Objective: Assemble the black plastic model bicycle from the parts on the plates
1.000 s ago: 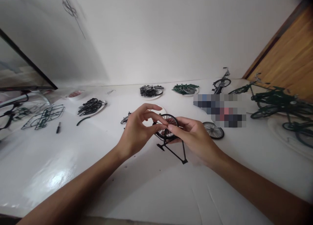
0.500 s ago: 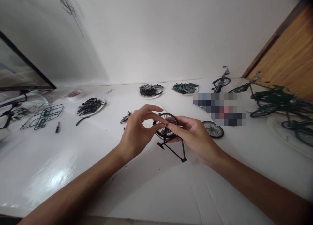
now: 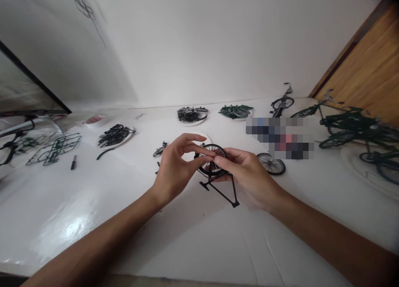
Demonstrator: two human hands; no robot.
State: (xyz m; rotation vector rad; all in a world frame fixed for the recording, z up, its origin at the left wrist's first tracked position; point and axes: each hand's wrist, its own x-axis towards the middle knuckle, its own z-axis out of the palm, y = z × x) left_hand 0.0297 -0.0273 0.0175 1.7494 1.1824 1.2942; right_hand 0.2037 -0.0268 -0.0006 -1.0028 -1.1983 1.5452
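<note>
Above the middle of the white table, my right hand grips a black model bicycle frame with a spoked wheel set against it. The frame's tip points down toward me. My left hand pinches at the hub of that wheel with thumb and fingertips; anything tiny between them is too small to make out. Just right of my right hand, a loose spoked wheel lies on the table. Behind my left hand is a white plate, mostly covered, and a small dark-and-silver bicycle part lies beside it.
Plates of black parts, dark parts and green parts stand farther back. Green part frames and a screwdriver lie left. Model bicycles stand right, near a blurred patch. A curved black strip lies left.
Almost nothing differs. My left fingertips have shifted slightly at the wheel hub, and the frame's lower end has moved a touch to the right.
</note>
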